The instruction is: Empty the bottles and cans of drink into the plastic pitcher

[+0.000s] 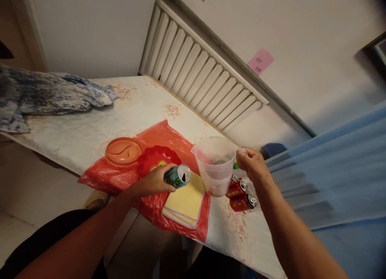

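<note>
My left hand (157,180) is wrapped round a green can (177,176), tilted so that its opened top faces right. Close to its right, my right hand (251,162) grips the handle of a translucent plastic pitcher (214,166), held over the table. Beneath them lie a red plastic bag (120,175) and yellow cloths (185,202). A red scalloped dish (159,154) sits behind my left hand, beside an orange divided dish (124,151). Several red cans (242,203) lie on their sides right of the pitcher, partly hidden by it.
The table (144,104) has a flowered cover. A blue-and-white cloth (57,94) lies at its far left. Behind stands a white radiator (199,69). A blue curtain (334,174) hangs at the right.
</note>
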The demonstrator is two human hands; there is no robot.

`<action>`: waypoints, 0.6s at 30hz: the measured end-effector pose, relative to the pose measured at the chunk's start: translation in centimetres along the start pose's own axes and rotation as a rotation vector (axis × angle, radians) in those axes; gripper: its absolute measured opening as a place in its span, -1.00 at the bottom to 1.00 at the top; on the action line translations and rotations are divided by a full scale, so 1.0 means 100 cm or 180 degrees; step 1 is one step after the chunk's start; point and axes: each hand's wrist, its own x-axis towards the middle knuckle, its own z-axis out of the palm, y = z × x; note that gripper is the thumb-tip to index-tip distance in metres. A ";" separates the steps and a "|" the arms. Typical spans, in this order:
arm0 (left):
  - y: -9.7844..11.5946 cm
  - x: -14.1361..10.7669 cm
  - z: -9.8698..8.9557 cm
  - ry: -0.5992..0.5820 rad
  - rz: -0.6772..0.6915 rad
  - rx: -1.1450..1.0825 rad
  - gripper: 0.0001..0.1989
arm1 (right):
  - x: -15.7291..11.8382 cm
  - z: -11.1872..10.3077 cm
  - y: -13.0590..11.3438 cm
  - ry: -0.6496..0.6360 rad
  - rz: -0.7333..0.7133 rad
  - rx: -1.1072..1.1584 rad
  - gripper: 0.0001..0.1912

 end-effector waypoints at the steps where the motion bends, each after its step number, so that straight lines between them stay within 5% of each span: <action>1: 0.000 -0.001 0.001 -0.0037 -0.0015 -0.0033 -0.28 | 0.003 0.004 0.002 0.0053 -0.0030 0.0204 -0.43; 11: -0.005 -0.012 0.028 -0.0734 -0.0086 -0.0622 -0.18 | 0.029 0.073 0.009 0.0673 -0.0050 0.1808 -0.44; 18: -0.003 -0.018 0.037 -0.0968 -0.0196 -0.0670 -0.18 | 0.035 0.127 0.019 0.0632 0.0192 0.2376 -0.49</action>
